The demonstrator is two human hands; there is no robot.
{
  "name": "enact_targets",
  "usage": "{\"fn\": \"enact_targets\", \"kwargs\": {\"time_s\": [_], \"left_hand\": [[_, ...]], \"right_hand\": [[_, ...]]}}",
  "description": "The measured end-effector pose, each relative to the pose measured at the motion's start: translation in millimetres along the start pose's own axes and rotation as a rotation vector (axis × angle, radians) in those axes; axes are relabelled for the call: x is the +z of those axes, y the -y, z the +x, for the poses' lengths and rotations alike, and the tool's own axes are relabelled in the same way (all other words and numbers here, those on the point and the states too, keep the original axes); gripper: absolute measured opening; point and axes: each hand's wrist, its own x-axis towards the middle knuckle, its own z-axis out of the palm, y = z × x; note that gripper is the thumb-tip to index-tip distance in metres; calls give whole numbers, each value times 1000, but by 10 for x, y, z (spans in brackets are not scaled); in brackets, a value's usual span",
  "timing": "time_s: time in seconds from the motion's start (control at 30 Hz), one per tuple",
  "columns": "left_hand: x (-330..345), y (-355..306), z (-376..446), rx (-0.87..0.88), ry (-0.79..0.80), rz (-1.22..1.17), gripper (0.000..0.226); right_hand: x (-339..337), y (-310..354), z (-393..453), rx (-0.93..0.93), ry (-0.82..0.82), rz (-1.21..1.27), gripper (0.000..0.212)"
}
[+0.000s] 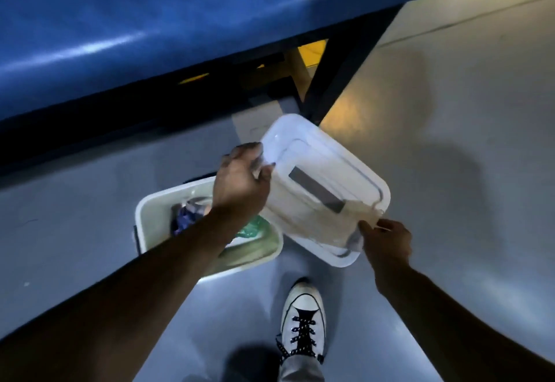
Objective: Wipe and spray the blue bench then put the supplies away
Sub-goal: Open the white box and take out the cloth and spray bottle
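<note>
We read this as a gym or clinic-type room: padded blue vinyl bench (150, 30) on a dark metal frame (339, 72), smooth grey coated floor (465, 156), a white plastic storage bin (144, 216) of supplies on it.

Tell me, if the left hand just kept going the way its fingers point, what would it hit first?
The left hand already grips the far corner of the clear lid. Carried on past that, up and to the right, it would probably meet the dark leg of the blue bench, though depth is hard to judge here.
</note>
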Motion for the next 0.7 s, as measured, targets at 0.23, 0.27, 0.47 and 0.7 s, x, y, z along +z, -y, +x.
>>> {"fn": "enact_targets", "kwargs": {"time_s": [0.23,0.27,0.47,0.7], "left_hand": [[1207,-428,560,145,409,282,64],[1367,-398,643,132,473,325,67],[1910,-12,933,62,669,509,65],[1681,49,748,207,520,448,67]], "right_hand": [[-119,-503,719,314,-6,354,22],[-71,-597,840,357,15,389,20],[223,-884,1175,440,150,414,10],[186,-867,1013,325,106,234,25]]}}
